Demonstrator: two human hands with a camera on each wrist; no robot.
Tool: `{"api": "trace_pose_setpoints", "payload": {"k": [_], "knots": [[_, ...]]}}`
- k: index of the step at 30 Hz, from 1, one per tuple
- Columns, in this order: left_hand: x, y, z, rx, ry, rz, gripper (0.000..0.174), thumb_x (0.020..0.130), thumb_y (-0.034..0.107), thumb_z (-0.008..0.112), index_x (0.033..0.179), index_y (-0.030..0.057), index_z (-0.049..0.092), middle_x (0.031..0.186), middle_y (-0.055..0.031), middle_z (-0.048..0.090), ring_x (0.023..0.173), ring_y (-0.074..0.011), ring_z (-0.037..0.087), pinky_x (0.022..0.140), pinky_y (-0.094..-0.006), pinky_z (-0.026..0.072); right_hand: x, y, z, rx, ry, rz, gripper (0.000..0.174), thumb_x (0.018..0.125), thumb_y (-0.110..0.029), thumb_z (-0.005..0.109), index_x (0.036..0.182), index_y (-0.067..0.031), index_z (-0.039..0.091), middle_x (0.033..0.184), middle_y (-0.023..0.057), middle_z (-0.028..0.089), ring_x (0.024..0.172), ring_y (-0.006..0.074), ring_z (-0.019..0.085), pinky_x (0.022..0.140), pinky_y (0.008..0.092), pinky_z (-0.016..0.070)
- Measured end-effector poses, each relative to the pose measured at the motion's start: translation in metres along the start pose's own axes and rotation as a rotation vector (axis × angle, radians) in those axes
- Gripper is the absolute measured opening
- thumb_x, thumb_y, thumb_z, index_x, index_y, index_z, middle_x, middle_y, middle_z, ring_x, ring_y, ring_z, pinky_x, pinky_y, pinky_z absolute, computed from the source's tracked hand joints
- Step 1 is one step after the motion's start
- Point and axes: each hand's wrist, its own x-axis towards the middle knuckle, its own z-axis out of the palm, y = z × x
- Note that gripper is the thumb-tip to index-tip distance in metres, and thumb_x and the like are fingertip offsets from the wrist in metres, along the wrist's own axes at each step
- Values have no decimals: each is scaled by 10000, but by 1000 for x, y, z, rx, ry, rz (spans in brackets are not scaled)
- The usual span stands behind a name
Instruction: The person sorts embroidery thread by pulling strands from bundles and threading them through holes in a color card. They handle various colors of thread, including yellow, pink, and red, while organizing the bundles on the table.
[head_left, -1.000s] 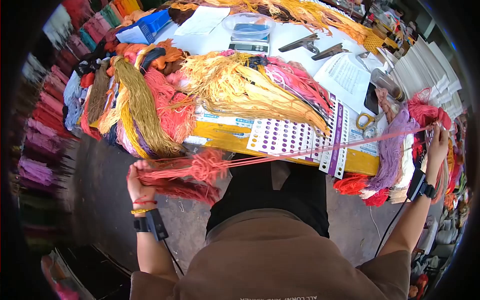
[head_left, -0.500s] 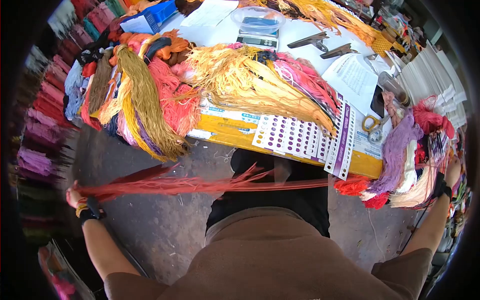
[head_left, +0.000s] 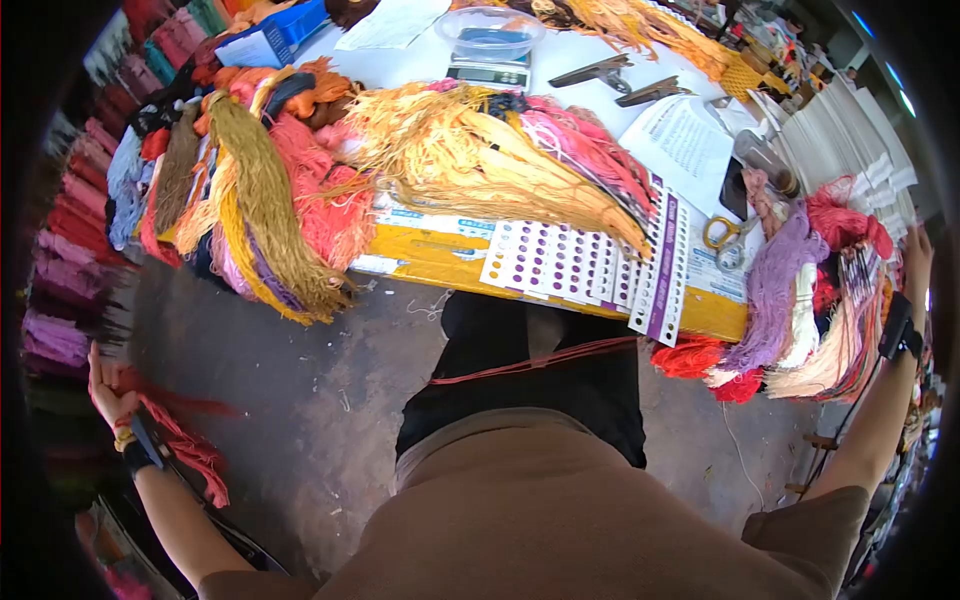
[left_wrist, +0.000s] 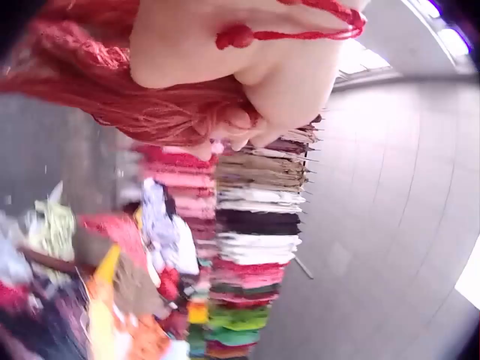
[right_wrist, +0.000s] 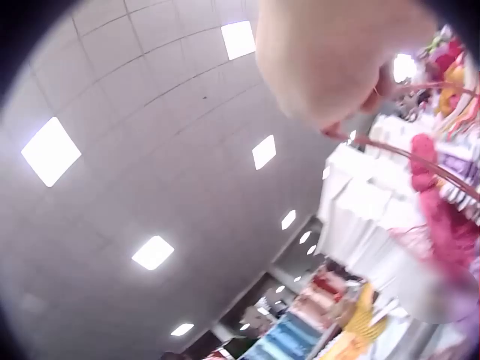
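Observation:
At the far left my left hand [head_left: 112, 392] is held out low, and a skein of red thread [head_left: 188, 450] hangs from it. The left wrist view shows the fingers of my left hand [left_wrist: 225, 67] curled round the red thread [left_wrist: 150, 109]. My right hand [head_left: 915, 265] is stretched out at the far right, beyond the table's end. In the right wrist view my right hand [right_wrist: 337, 60] grips thin strands of the same red thread [right_wrist: 405, 154] in curled fingers. A few red strands [head_left: 545, 360] cross in front of the dark trousers.
The yellow-edged table [head_left: 440, 262] bears heaped skeins [head_left: 490, 160], a colour chart [head_left: 560, 262], scissors [head_left: 722, 235] and a scale [head_left: 490, 73]. More skeins [head_left: 775, 280] hang over its right end. Racks of coloured thread [head_left: 60, 340] stand close by the left hand.
Both arms have spread apart, the left hand outward and down from beside the table, the right farther right. The red skein was stretched between them; its left part now hangs loose.

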Motion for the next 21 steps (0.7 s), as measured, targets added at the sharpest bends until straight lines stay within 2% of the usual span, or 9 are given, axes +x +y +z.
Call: {"api": "trace_pose_setpoints", "payload": {"k": [3,4,5,6,8,11,15,18,21], "knots": [[-92,-36,166,-155,-398,-144,395,944,194,381,1295,19,339,508,75,202,410,-6,200,532,-172,393,-131,-226,68,68,-263,-316,242,892,-250,475,961,-55,600,784,-44,546,638,36,395,549,186,321],[-124,-42,218,-51,-306,-227,340,932,205,415,1205,2,417,512,82,242,414,-14,239,520,-181,393,-166,-280,78,109,-480,-316,207,886,-220,481,911,-52,599,795,-41,569,642,38,419,564,189,345],[-132,-65,232,-305,-503,-344,276,905,229,475,1085,20,487,523,74,296,447,-15,343,505,-181,388,-196,-320,83,200,-711,-383,150,871,-156,502,881,-37,592,767,-25,572,645,45,454,578,197,373],[-155,-75,267,-222,-428,-389,258,885,246,507,1037,37,510,583,47,432,528,-55,475,518,-200,403,-222,-343,95,337,-781,-517,101,844,-83,529,859,-4,591,749,10,581,639,65,500,559,214,390],[-181,-99,308,-300,-609,-452,321,879,273,507,1092,34,500,912,-63,599,833,-191,581,655,-288,477,-262,-396,108,549,-879,-883,58,762,-25,568,784,17,601,715,76,596,660,157,568,589,256,410],[-223,-107,370,-388,-1001,-526,477,882,308,490,1263,40,393,1278,-144,429,1152,-251,446,739,-303,474,-287,-449,125,741,-857,-1126,81,776,-57,568,754,11,606,683,78,594,614,159,561,538,254,409],[-263,-111,400,-580,-1268,-800,596,889,334,460,1315,-38,273,1311,-192,386,1200,-318,399,793,-322,447,-285,-494,162,858,-608,-1002,142,829,-135,569,821,4,597,679,-8,564,577,35,486,503,188,377],[-276,-106,409,-644,-1345,-859,501,912,302,426,1265,-44,347,1237,-194,462,1108,-292,493,719,-276,482,-262,-495,181,1045,-716,-884,143,841,-68,482,834,34,582,654,24,535,612,72,447,555,237,384],[-260,-117,411,-365,-1298,-699,541,907,358,412,1260,-47,343,1195,-216,477,1073,-278,509,704,-299,485,-259,-486,212,833,-636,-691,155,844,-155,566,844,-5,602,671,-30,548,571,11,466,490,171,355]]}}
